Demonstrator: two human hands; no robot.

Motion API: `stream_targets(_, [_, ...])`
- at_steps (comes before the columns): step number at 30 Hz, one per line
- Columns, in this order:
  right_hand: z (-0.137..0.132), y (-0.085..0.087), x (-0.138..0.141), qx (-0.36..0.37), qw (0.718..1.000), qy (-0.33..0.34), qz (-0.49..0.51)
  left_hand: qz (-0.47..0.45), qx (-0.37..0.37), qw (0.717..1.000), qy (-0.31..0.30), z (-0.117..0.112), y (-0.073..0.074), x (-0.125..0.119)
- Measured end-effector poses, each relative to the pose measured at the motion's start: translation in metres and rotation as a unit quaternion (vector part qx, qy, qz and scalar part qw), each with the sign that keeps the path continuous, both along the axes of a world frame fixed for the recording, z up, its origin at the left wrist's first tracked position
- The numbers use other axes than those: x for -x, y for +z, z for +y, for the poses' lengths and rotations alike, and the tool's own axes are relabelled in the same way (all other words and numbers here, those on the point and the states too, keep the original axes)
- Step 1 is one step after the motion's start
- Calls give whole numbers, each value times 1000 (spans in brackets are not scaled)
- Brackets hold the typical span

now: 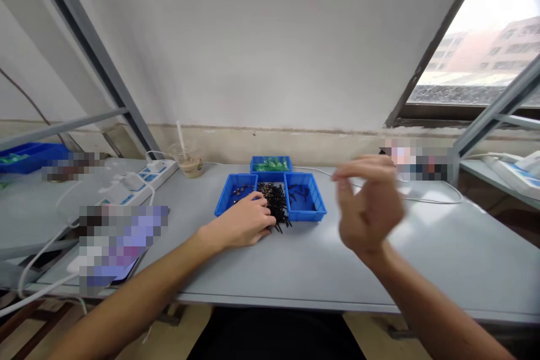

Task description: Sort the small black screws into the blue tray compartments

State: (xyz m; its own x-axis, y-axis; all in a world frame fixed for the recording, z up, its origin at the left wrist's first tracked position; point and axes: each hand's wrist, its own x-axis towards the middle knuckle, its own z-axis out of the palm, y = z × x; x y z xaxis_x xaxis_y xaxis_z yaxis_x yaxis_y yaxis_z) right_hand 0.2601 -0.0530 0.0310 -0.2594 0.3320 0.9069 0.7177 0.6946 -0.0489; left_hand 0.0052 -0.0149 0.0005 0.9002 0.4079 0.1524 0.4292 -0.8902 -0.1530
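Observation:
My left hand (248,218) rests palm down at the near left edge of a pile of small black screw-like parts (276,202), its fingers slightly apart and bent over them. Brassy bits are mixed in at the back of the heap. Raised above the table on the right, my right hand (369,208) is blurred, with thumb and forefinger closed in a pinch; whatever may be between them cannot be made out. Beside the pile stand a left blue bin (223,194) with small brassy parts and a right blue bin (310,216) with a few dark pieces.
Behind the pile, a blue bin (270,160) holds green packets. A drink cup (190,164) with a straw, a white power strip (139,185) and a pixelated phone-like object (130,247) lie to the left. A white cable (434,201) crosses the right side.

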Motion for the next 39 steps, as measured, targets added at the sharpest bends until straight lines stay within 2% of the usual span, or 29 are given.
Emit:
stream_targets(3, [12,-10,16,-31,999,17,-19,-2,-2,1000,-5,-2,1,-1])
stream_targets(4, [16,-15,20,-24,998,28,-53,-4,-1,1000,-7,-2,2,-1])
stream_targets(8, [24,-28,27,26,997,36,-64,-5,11,1000,-14,0,1,0])
stream_targets(15, [15,-20,28,44,997,55,-16,-27,32,999,-20,5,5,4])
stream_targets(20, [18,-24,30,78,995,61,-30,-59,70,995,-30,4,11,5])
stream_targets(27, [32,-31,26,92,992,44,-78,-109,98,988,-50,16,3,10])
stream_targets(33, [32,-27,18,118,988,54,-82,-185,64,980,-23,18,3,12])
stream_targets(39, [21,-25,24,161,972,90,-145,-240,43,970,1,19,3,12])
